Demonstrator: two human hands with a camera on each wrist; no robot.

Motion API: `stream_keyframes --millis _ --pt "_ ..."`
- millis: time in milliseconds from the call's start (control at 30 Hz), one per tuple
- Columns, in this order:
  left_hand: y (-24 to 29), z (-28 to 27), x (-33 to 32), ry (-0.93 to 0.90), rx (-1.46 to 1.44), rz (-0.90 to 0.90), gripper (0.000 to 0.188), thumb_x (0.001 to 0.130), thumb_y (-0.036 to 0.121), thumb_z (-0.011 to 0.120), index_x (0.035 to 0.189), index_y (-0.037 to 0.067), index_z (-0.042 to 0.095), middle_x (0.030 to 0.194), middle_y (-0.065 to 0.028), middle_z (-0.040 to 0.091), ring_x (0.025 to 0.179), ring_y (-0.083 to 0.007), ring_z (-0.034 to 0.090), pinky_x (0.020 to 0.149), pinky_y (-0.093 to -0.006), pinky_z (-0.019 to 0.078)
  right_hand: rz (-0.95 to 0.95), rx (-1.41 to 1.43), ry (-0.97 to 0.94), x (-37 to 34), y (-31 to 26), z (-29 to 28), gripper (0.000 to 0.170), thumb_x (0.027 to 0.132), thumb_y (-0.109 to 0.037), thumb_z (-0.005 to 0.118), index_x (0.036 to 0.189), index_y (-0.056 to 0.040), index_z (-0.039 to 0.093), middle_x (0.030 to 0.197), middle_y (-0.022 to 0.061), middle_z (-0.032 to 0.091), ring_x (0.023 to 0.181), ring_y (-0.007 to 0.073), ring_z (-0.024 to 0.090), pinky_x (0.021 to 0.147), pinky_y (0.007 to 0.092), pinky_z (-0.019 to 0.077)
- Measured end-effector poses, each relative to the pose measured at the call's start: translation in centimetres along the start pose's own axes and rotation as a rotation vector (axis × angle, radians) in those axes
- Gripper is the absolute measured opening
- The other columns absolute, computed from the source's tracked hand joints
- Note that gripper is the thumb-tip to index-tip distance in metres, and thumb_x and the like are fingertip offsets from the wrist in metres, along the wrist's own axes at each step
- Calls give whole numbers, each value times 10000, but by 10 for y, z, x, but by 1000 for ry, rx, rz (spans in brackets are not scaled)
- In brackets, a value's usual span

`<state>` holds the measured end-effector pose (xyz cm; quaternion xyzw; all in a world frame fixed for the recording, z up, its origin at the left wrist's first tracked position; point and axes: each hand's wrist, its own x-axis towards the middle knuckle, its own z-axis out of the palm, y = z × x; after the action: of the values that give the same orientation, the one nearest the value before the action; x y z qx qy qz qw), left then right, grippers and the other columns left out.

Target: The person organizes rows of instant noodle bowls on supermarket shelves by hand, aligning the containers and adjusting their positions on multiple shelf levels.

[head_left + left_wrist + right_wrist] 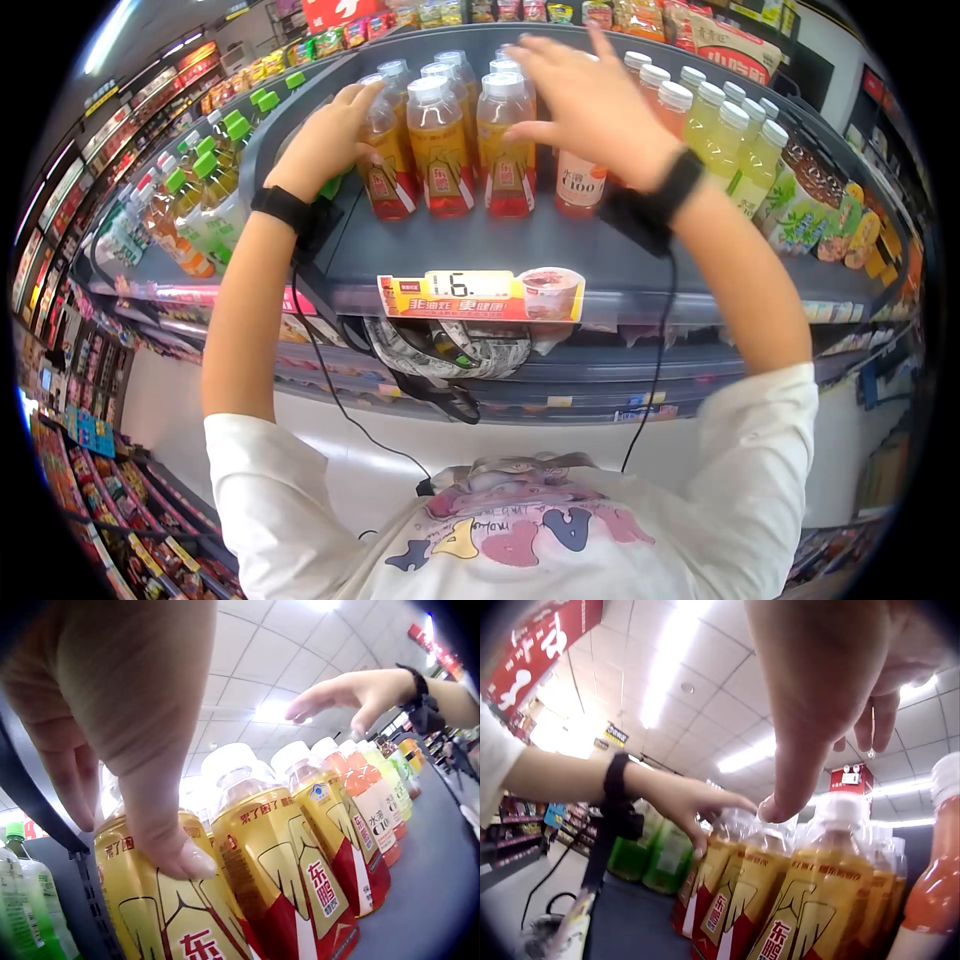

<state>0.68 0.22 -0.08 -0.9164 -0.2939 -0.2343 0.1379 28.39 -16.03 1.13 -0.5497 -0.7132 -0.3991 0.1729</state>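
Yellow-and-red drink bottles with white caps (443, 160) stand in rows on the grey shelf. My left hand (325, 140) grips the leftmost front bottle (388, 175) near its top. In the left wrist view, its thumb (165, 832) lies across the front of that bottle's label (172, 900), with the other fingers round the far side. My right hand (600, 110) is spread above the right end of the yellow rows, holding nothing. Seen from the right wrist, its thumb (791, 780) hangs close over the caps. Beneath it stands a pink-labelled bottle (580, 185).
Green-capped bottles (210, 180) fill the section left of a grey divider (262, 150). Pale yellow-green drinks (735, 150) and snack packs (800, 215) line the right side. A price sign (480, 294) hangs on the shelf's front edge. Cables (655, 370) run from both wrists.
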Motion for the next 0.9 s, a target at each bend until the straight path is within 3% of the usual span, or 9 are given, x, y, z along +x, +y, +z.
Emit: stream_keyframes --millis 33,133,533,700,733,767,800,867,900 --pt "3 3 5 13 11 16 918 629 131 850 1427 93 398 1358 -178 513 1156 -388 557 969 -445 472 -4 -50 27 4 -4 15 839 756 -508 751 1414 -80 456 1379 114 548 1265 247 538 1177 572 155" --pt "-7 -7 -8 -27 -49 -8 880 654 108 809 1426 118 387 1368 -167 499 1182 -404 531 968 -448 468 138 -26 -412 32 -39 7 783 717 -394 809 1359 -73 495 1199 102 645 1158 248 607 1183 564 140" --pt "-18 13 -2 123 -35 113 812 674 118 820 1375 48 416 1305 -241 519 1066 -421 610 861 -445 537 29 -45 -121 25 -21 51 727 731 -334 798 1334 -61 497 1248 117 619 1158 260 598 1192 507 193" --pt "-26 19 -2 52 -85 20 885 678 72 786 1454 79 359 1421 -199 457 1274 -402 471 1043 -446 435 103 -59 -281 25 -33 40 705 761 -326 781 1339 -55 484 1258 109 601 1236 252 554 1157 576 218" --pt "-40 27 2 84 -52 83 918 661 55 793 1465 73 349 1432 -208 447 1326 -387 428 1080 -431 402 122 -29 -150 24 -38 42 711 751 -426 751 1346 -108 527 1189 139 675 1068 231 656 1171 534 206" --pt "-49 29 4 118 -95 134 931 654 57 797 1469 69 347 1453 -223 424 1374 -380 372 1113 -423 364 107 -55 -24 19 -42 34 611 772 -476 717 1229 -80 626 1108 164 695 1010 264 673 1105 508 337" --pt "-48 27 1 207 76 181 938 668 72 791 1486 65 332 1503 -240 357 1405 -386 322 1128 -415 340 114 -137 27 9 -43 36 816 726 -428 796 1373 -59 465 1274 122 589 1282 257 512 1143 560 240" --pt "-61 16 -6 282 28 342 857 795 220 740 1497 1 300 1547 -259 271 1444 -377 256 1172 -396 257 180 -13 56 -4 -62 -10 974 607 -577 812 1361 -50 493 1250 149 584 1236 287 506 1056 493 362" --pt "-31 -5 -30 368 48 279 793 851 247 692 1493 -11 306 1549 -243 286 1448 -359 257 1184 -400 230 134 91 268 -23 -72 -24 922 607 -555 810 1307 -23 534 1224 147 585 1195 297 504 1008 479 399"
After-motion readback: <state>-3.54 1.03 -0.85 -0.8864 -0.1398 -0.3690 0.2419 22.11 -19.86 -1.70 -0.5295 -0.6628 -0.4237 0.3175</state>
